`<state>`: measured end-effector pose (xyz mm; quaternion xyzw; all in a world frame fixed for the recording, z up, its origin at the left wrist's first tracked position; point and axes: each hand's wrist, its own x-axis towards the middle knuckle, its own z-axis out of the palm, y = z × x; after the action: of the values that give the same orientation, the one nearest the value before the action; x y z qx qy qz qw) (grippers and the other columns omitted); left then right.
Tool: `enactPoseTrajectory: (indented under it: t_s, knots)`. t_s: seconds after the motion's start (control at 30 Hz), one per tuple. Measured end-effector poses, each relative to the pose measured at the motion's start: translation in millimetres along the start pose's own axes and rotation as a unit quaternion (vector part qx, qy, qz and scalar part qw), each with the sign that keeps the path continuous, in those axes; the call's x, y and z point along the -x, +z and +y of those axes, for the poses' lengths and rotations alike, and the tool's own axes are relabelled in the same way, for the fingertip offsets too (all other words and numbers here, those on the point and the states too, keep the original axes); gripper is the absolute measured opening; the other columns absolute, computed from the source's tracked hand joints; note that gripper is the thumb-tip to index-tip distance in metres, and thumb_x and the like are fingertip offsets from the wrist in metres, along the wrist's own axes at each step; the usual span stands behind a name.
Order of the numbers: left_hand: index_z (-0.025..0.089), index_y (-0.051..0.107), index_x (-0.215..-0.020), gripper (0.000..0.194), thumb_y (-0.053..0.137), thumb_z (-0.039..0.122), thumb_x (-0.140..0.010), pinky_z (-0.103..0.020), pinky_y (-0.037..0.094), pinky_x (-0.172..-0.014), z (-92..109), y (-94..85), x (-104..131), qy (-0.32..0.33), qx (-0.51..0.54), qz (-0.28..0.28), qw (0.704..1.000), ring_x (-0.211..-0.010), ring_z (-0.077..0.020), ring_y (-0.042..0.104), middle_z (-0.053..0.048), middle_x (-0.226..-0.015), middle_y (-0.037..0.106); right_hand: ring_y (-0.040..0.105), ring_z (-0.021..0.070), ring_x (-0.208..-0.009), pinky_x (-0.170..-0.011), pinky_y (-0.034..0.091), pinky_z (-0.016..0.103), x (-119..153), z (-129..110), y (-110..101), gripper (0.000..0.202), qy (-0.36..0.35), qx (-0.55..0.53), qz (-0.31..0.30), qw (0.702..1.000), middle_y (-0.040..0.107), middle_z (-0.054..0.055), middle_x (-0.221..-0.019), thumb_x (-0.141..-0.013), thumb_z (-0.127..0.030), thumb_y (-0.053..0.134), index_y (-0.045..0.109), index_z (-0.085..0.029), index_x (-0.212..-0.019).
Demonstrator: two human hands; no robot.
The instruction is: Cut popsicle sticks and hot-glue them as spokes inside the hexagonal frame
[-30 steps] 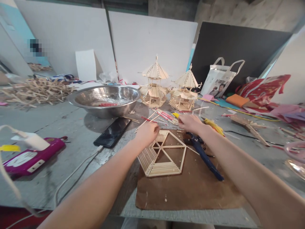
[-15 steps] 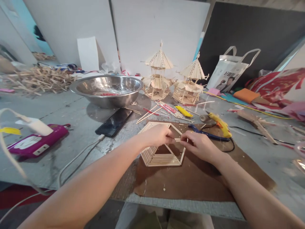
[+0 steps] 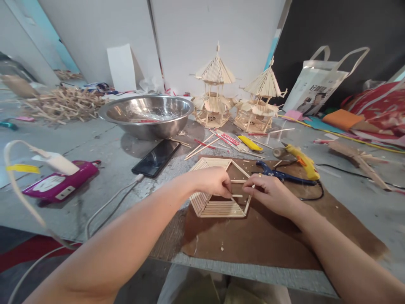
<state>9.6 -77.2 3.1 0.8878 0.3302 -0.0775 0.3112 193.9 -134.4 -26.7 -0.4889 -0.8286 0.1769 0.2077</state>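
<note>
A hexagonal frame of thin wooden sticks [image 3: 223, 210] lies on the brown mat [image 3: 221, 240], its left and lower sections filled with close rows of sticks. My left hand [image 3: 217, 180] is over the frame, fingers closed in a pinch on a short stick [image 3: 237, 196] that points right across an open section. At the frame's right corner, my right hand [image 3: 267, 192] has thumb and forefinger pressed close around the frame's edge; the exact contact is partly hidden. Behind that hand lie blue-handled pliers [image 3: 278, 177] and a yellow glue gun [image 3: 302, 162].
Two stick pagodas [image 3: 215, 101] stand at the back beside a steel basin [image 3: 147, 116]. Loose sticks and a yellow cutter [image 3: 249, 143] lie before them. On the left are a phone [image 3: 156, 158], a purple power strip [image 3: 61, 181] with cables, and a stick pile [image 3: 63, 103].
My left hand has lowered toward me with the short stick, away from my right hand's fingertips. My right hand stays near the frame's right corner. The whole view has shifted slightly.
</note>
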Motion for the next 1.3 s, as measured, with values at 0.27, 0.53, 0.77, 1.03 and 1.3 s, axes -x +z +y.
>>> enactPoseTrajectory:
  t_s: [0.27,0.53,0.77,1.03,1.3]
  knots:
    - [0.017,0.065,-0.078,0.02,0.056,0.024,-0.062,-0.02,0.034,-0.053,-1,0.8,-1,-0.001,-0.036,-0.028,0.999,-0.059,-0.0094,0.052,0.0,-0.072,0.065,0.054,0.0122,-0.068,-0.062,0.039,0.023,1,-2,1,0.018,0.0,0.031,-0.049,0.998,0.061,0.002,-0.075,-0.077,-0.028,0.042,0.058,-0.02,-0.077]
    - [0.017,0.066,-0.078,0.019,0.055,0.023,-0.063,-0.019,0.034,-0.053,-1,0.1,0,0.013,-0.045,-0.045,0.998,-0.056,-0.0083,0.05,0.001,-0.069,0.065,0.054,0.0125,-0.07,-0.062,0.038,0.023,2,-2,5,0.017,-0.019,0.03,-0.073,0.997,0.062,0.001,-0.077,-0.077,-0.027,0.042,0.058,-0.021,-0.079]
    - [0.019,0.066,-0.077,0.018,0.056,0.024,-0.063,-0.018,0.034,-0.052,-2,1.2,0,0.011,-0.038,-0.043,0.998,-0.056,-0.0079,0.05,0.002,-0.069,0.065,0.054,0.0128,-0.07,-0.063,0.039,0.023,3,-1,7,0.018,-0.028,0.029,-0.078,0.996,0.062,0.002,-0.077,-0.077,-0.028,0.042,0.059,-0.022,-0.08]
    - [0.017,0.066,-0.077,0.019,0.054,0.019,-0.063,-0.017,0.033,-0.051,0,-0.6,2,0.021,-0.035,-0.056,0.998,-0.056,-0.007,0.049,0.002,-0.069,0.065,0.054,0.0122,-0.071,-0.064,0.039,0.023,3,-6,8,0.018,-0.037,0.031,-0.079,0.996,0.062,0.001,-0.078,-0.077,-0.027,0.042,0.059,-0.022,-0.08]
    - [0.017,0.066,-0.074,0.018,0.053,0.019,-0.062,-0.017,0.031,-0.05,2,-0.8,2,0.014,-0.03,-0.058,0.998,-0.054,-0.0065,0.047,0.004,-0.062,0.063,0.055,0.0127,-0.072,-0.064,0.038,0.024,3,-7,10,0.019,-0.044,0.041,-0.076,0.995,0.062,0.002,-0.079,-0.078,-0.028,0.041,0.059,-0.022,-0.081]
